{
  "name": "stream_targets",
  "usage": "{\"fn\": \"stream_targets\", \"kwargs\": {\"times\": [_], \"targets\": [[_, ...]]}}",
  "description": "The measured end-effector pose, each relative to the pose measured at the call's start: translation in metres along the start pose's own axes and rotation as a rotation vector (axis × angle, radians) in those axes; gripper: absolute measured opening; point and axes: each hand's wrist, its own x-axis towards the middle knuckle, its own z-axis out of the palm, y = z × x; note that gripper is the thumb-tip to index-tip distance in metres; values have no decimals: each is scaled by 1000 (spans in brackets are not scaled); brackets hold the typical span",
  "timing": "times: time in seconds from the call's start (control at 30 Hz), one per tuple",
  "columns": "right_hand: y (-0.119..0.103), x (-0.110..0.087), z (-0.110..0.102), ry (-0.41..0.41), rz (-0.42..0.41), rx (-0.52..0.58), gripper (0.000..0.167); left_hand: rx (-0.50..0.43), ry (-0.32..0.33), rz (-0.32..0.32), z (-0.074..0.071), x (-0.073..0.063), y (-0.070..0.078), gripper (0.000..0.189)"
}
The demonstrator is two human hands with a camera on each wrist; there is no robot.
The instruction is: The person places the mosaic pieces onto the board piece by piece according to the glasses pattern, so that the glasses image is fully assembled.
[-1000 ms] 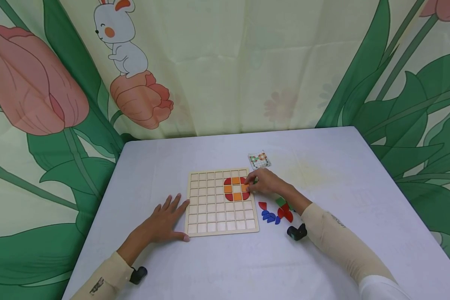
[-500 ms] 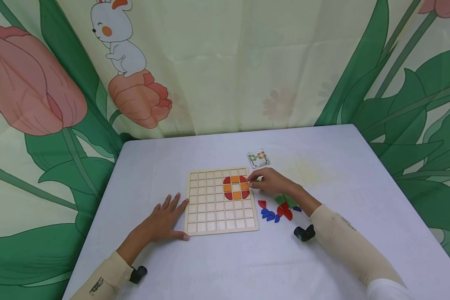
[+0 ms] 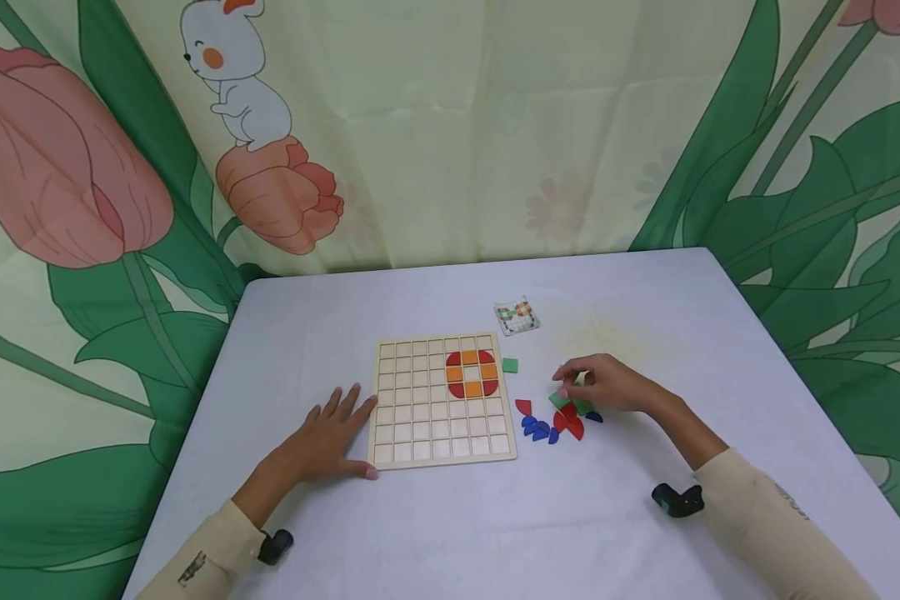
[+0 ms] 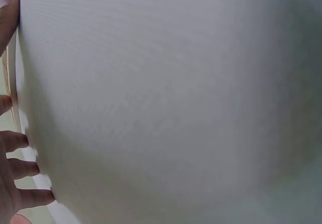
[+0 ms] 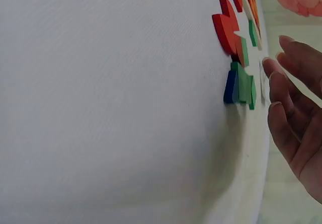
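My left hand lies on the table with its fingers spread, thumb and index fingertip at the left edge of the wooden grid board. Orange squares and red quarter-rounds form a ring in the board's upper right. Just right of the board lies a green square. My right hand hovers over the loose pieces, fingers loosely bent, nothing seen between them. Under it are green squares, red pieces and a dark blue piece, partly hidden in the head view.
Several blue pieces and a single red quarter-round lie right of the board. A small patterned card sits behind it. The white-covered table backs onto a printed curtain.
My right hand has moved right and nearer from the board's edge to the loose pieces. The green square beside the board is now uncovered. My left hand stays put.
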Motion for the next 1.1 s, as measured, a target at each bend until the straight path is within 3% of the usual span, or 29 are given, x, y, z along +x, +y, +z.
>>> {"fn": "stream_targets", "kwargs": {"times": [0.23,0.5,0.77,1.1], "targets": [[22,-27,-9,29,16,-59,35,8,-2,-1,1,2,-1,118],[41,-39,-5,57,46,-108,40,6,1,-2,3,2,-1,119],[41,-41,0,88,37,-102,41,0,2,-3,2,2,-1,118],[36,-43,6,39,-3,-108,31,10,-5,-6,1,2,0,119]]}}
